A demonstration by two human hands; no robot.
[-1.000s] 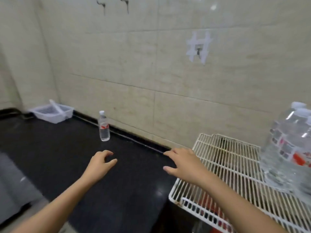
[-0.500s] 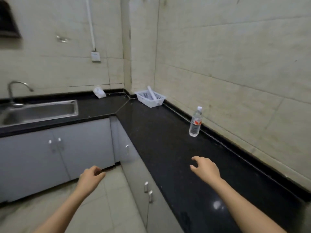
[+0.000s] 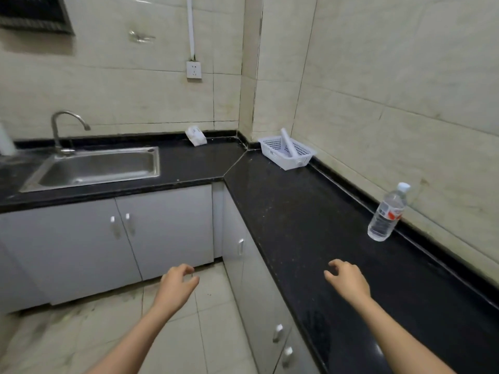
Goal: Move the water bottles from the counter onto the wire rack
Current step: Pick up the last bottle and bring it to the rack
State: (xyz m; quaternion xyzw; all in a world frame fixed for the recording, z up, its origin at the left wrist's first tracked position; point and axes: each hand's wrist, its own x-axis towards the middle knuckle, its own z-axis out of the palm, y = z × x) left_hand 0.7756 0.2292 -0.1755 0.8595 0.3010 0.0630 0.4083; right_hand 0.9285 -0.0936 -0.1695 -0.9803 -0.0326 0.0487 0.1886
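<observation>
- Nearest the camera, two bare forearms are seen reaching forward; nothing is held by either.
- The left hand is held over the tiled floor, fingers loosely curled and apart, with nothing gripped.
- The right hand is held over the near part of the black counter, fingers likewise loosely curled and apart, with nothing between them. Whether the counter is touched cannot be told.
- Beyond the right hand and further to the right, one water bottle is found standing on the counter, close to the raised back edge along the wall. It is capped, looks nearly full, and is well apart from both hands.
- The wire rack is not in view, so nothing can be said of its place or its load.
- The step in hand is judged to be the reach for this bottle, with no grasp made yet.
- The next move calls for the right hand to be carried forward and to the right and wrapped round the bottle's body. The bottle would then have to be lifted upright and carried to the rack, which must first be brought into view.
- Further back, a white basket with a white roll in it is set at the counter's corner.
- Furthest away, a steel sink with a tap is set into the other run of counter, with a white packet by the wall.
</observation>
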